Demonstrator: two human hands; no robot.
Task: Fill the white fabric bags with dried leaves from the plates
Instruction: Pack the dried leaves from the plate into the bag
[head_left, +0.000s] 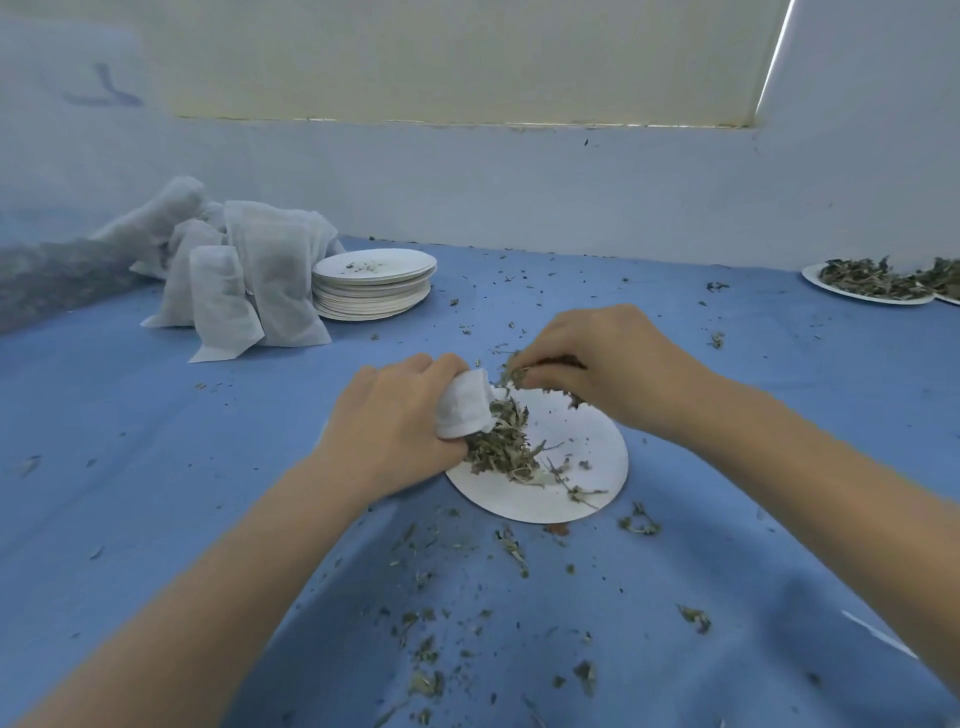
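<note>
From the head view, the person is leaning over a desk (156, 441) covered in blue cloth. The left hand (395, 421) is clenching its grip around a small white fabric bag (464, 408), holding it bunched with the mouth tilted down toward the pile of dried leaves (506, 447) on a white paper plate (587, 467) lying just in front of the person. The bag's open end is touching the leaves at the plate's left side. The right hand (608, 358) is hovering over the far edge of the same plate, its fingertips pinching a tuft of dried leaves right beside the bag's mouth. Both forearms are reaching in from the bottom corners of the frame.

Loose leaf crumbs (426, 649) are lying scattered across the cloth, thickest near the bottom centre. Well to the far left, a heap of filled white bags (244, 280) is slumping against itself, and just beside it on the right a stack of used plates (374, 286) is sitting with a few specks on top. At the far right edge, another plate of leaves (872, 280) is waiting against the pale wall (519, 187), with a second such plate partly cut off by the frame beside it.
</note>
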